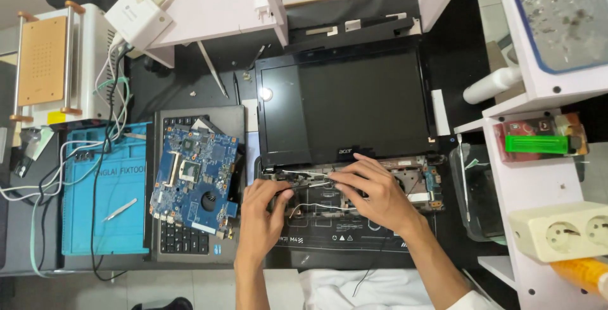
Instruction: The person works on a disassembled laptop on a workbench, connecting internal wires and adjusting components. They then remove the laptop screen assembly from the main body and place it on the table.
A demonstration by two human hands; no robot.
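Observation:
An opened black laptop (354,104) lies in the middle of the desk, its screen flat and dark. Its lower shell (354,234) is stripped, with bare metal parts and thin wires showing. My left hand (263,212) rests on the shell's left part, fingertips pinching at a thin wire (310,207) near the hinge. Over the shell's middle lies my right hand (373,189), its fingers spread and pressing on the wires and the hinge area. Whether either hand fully grips something is hard to see.
A blue circuit board (196,180) lies on a grey keyboard cover (190,240) at the left. Further left lie a teal work mat (101,189) with tweezers (120,209), cables and a white machine (57,63). White shelves (544,94) with a power strip (560,227) stand at the right.

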